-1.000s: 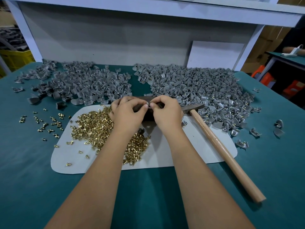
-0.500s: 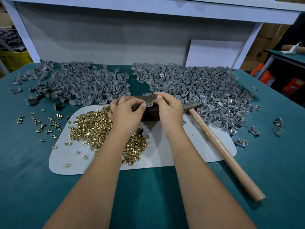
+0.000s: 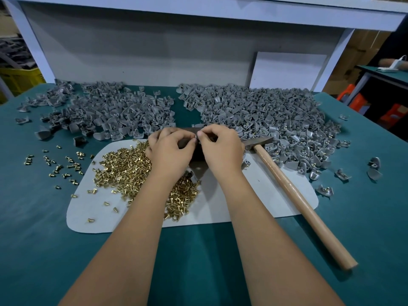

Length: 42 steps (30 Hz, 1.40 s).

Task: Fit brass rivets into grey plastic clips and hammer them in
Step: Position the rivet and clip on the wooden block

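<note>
My left hand [image 3: 170,151] and my right hand [image 3: 221,149] meet fingertip to fingertip above a dark metal block [image 3: 197,153] on the white mat [image 3: 254,195]. Between the thumbs and forefingers both hands pinch one small grey clip [image 3: 197,136], mostly hidden by the fingers. I cannot see a rivet in it. A heap of loose brass rivets [image 3: 125,166] lies on the mat under my left wrist. The hammer [image 3: 293,195] lies to the right of my right hand, its head by the block and its wooden handle pointing towards the near right.
A pile of bare grey clips [image 3: 110,115] lies at the back left. A bigger pile of clips [image 3: 269,122], many showing brass, lies at the back right. Stray rivets [image 3: 61,164] dot the green table on the left, with a few single clips [image 3: 374,167] on the right.
My right hand's fingers, stretched out half a second ago, have curled back to meet the left fingertips on the clip. Both hands stay over the block.
</note>
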Tool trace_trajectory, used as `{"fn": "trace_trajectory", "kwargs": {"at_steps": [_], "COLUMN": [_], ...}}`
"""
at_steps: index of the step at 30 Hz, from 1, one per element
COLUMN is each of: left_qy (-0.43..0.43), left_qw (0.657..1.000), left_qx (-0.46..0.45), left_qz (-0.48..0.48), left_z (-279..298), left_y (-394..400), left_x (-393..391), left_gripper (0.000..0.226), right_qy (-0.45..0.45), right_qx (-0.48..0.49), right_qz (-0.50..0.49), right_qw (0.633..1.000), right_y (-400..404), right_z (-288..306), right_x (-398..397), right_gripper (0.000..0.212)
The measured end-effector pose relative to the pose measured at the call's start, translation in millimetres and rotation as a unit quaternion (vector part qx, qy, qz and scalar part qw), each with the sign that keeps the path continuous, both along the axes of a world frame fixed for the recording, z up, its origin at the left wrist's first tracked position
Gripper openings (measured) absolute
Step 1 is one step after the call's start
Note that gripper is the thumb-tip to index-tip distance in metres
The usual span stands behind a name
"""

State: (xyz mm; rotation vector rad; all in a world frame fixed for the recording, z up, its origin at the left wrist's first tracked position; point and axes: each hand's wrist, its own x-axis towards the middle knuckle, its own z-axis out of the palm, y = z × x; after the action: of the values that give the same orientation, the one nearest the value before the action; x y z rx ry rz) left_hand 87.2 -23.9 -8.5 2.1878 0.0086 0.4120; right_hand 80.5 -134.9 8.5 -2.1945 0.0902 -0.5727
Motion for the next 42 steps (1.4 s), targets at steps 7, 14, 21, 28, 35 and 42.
{"fn": "trace_trajectory", "kwargs": {"at_steps": [7,14,21,28,35,42], "left_qy": [-0.005,-0.001,-0.003,0.001,0.008,0.015], "left_qw": [1.0,1.0,1.0,1.0,1.0,1.0], "left_qx": [0.019,0.026,0.018,0.006,-0.011,-0.017], "left_qz": [0.002,0.007,0.005,0.002,-0.007,-0.002], "left_z": [1,1,1,1,-1,-2], "left_y": [1,0,0,0,1,0], "left_x": [-1,-2,-3,-1,2,1], "left_gripper": [0.004,0.007,0.009,0.01,0.006,0.006], "right_qy": [-0.015,-0.016,-0.025,-0.029,-0.07,0.008], "right_qx": [0.02,0.032,0.054,0.052,0.144,-0.055], "right_qz": [0.001,-0.003,0.003,0.006,-0.03,-0.098], "right_qw": [1.0,0.999,0.998,0.998,0.987,0.994], "right_y": [1,3,3,3,-4,-40], "right_z": [-4,-5,-8,-10,-1,14], "right_x": [1,1,0,-3,-9,-31], "right_gripper": [0.009,0.011,0.017,0.016,0.031,0.028]}}
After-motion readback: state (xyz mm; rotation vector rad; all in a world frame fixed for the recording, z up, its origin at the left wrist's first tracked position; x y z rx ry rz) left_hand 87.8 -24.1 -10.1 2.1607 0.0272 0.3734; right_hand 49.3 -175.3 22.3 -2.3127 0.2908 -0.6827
